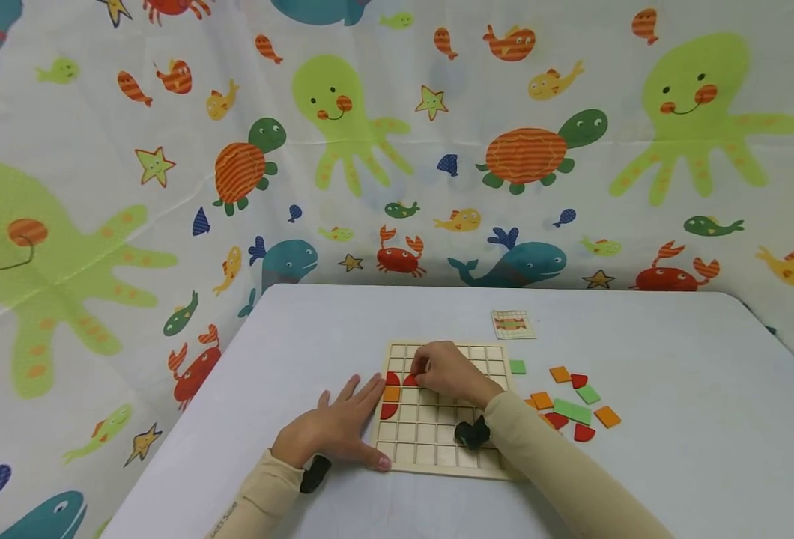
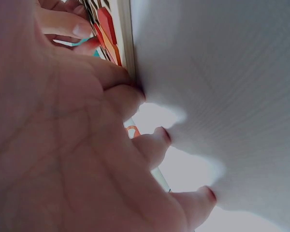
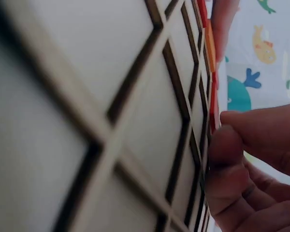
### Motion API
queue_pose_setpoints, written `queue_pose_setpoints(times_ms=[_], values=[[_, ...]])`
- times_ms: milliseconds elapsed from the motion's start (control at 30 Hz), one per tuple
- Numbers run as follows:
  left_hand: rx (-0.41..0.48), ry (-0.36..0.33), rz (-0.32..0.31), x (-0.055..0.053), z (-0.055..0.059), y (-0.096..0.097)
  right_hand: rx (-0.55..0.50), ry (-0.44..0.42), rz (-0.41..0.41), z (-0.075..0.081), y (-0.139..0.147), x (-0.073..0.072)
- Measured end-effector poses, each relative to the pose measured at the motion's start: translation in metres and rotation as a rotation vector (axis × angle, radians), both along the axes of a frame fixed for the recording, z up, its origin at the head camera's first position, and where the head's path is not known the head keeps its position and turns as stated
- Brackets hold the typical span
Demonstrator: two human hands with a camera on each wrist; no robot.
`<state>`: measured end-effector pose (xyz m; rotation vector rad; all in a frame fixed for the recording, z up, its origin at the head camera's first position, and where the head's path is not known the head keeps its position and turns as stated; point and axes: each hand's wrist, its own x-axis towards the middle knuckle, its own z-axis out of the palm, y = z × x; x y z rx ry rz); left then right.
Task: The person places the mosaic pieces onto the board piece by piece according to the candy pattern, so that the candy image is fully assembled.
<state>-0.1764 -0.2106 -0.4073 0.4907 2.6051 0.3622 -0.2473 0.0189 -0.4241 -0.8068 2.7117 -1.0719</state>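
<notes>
A wooden grid board [image 1: 434, 454] lies on the white table. My left hand [image 1: 344, 425] spreads its fingers along the board's left edge, fingertips on the tabletop and thumb at the near left corner. In the left wrist view, the palm and fingertips [image 2: 157, 145] stand beside the board's side. My right hand [image 1: 449, 370] reaches over the board and pinches a red quarter-circle tile [image 1: 410, 380] between thumb and fingers, low over the grid. Left of it, an orange square tile [image 1: 392, 394] sits in the left column between two red quarter-circle tiles [image 1: 389, 410].
Right of the board lie several loose tiles: orange squares [image 1: 608, 416], red quarter circles [image 1: 583, 433] and a long green rectangle [image 1: 573, 411]. A small green tile [image 1: 517, 367] is by the board's right edge. Behind stands a pattern card [image 1: 513, 325], flat on the table.
</notes>
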Motion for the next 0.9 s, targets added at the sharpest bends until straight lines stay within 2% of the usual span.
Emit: queue_pose_setpoints(times_ms=[333, 467, 767, 900], values=[[-0.001, -0.002, 0.007, -0.001, 0.000, 0.000, -0.061, -0.081, -0.048, 0.011, 0.036, 0.015], [0.003, 0.000, 0.009, -0.001, 0.000, 0.000, -0.097, -0.062, -0.026, 0.016, 0.056, 0.019], [0.025, -0.003, 0.001, -0.001, -0.001, 0.000, -0.121, -0.064, -0.081, 0.019, 0.088, 0.023], [0.030, -0.002, -0.002, -0.002, -0.002, -0.001, -0.124, -0.035, -0.082, 0.018, 0.100, 0.022]])
